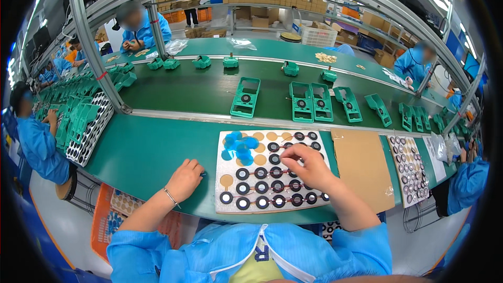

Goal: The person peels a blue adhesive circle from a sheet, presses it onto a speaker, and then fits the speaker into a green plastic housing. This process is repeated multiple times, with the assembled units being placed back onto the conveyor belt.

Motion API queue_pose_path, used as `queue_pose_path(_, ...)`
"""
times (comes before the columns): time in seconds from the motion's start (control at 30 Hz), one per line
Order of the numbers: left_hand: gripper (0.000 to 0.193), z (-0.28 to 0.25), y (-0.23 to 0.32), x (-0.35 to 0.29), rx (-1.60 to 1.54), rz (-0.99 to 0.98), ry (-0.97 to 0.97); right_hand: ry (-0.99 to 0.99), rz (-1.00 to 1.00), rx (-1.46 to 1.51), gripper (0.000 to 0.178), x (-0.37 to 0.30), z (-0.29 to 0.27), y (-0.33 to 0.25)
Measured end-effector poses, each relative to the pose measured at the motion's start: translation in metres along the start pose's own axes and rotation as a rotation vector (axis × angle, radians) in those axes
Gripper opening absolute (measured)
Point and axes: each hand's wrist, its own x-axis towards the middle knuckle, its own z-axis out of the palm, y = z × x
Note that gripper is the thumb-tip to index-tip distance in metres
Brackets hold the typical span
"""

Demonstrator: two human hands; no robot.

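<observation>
A white foam tray (pixel 224 167) lies on the green workbench, with rows of small black round speakers (pixel 262 187) joined by thin reddish wires. Several of its round recesses show tan discs (pixel 226 180). A loose pile of blue film discs (pixel 242 147) rests on the tray's far left part. My right hand (pixel 310 167) is over the tray's right half, thumb and forefinger pinched; what they hold, if anything, is too small to make out. Left of the tray, my left hand (pixel 183 182) is closed near the bench top, a small dark blue bit showing at its fingertips.
Brown cardboard (pixel 363 162) lies right of the tray, before another speaker tray (pixel 407 170). Beyond a metal rail, a conveyor belt (pixel 188 91) carries green plastic housings (pixel 245 97). An orange crate (pixel 100 220) stands below at left. Co-workers (pixel 146 26) sit around.
</observation>
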Motion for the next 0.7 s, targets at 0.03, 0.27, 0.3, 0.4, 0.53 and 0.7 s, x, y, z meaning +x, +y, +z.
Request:
queue_pose_path(0.03, 0.019, 0.003, 0.0, 0.0, 0.003, 0.012, 0.003, 0.012, -0.028, -0.016, 0.012, -0.001, 0.002, -0.003)
queue_pose_path(0.27, 0.016, -0.01, 0.027, 0.06, -0.28, 0.012, 0.247, 0.04, 0.13, 0.021, 0.013, -0.026, -0.006, 0.008)
queue_pose_path(0.3, 0.016, -0.009, 0.032, 0.074, -0.34, 0.09, 0.296, 0.059, 0.151, 0.021, 0.012, -0.029, -0.007, 0.007)
queue_pose_path(0.4, 0.017, 0.006, 0.036, 0.105, -0.26, 0.201, 0.287, 0.114, 0.101, 0.007, 0.012, -0.04, -0.006, 0.011)
queue_pose_path(0.53, 0.023, 0.015, 0.035, 0.112, -0.191, 0.237, 0.14, 0.152, 0.05, -0.052, 0.012, -0.059, -0.017, 0.02)
queue_pose_path(0.7, 0.024, 0.002, 0.035, 0.107, -0.215, 0.218, 0.142, 0.15, 0.157, 0.01, 0.012, -0.06, -0.024, 0.03)
